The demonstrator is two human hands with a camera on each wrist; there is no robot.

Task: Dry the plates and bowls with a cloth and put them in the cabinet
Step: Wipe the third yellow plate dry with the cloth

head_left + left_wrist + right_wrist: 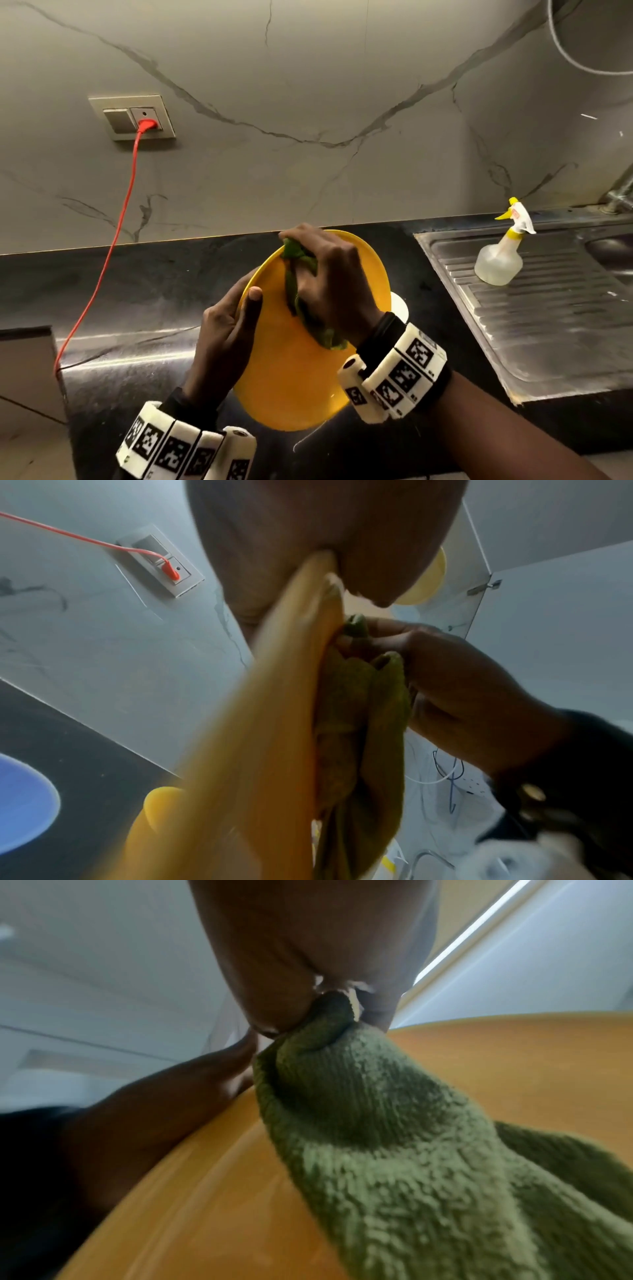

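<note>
Centrally in the frame, the left hand (224, 334) grips a tilted yellow plate (301, 377) by its rim; the right hand (334, 274) clutches a green cloth (294, 277) against its face.

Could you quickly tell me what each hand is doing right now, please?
Left hand: grips the yellow plate by its rim.
Right hand: holds the green cloth against the plate.

We see a yellow plate (308, 370), green cloth (296, 274), and an orange-red cord (113, 240) left of the plate.
</note>
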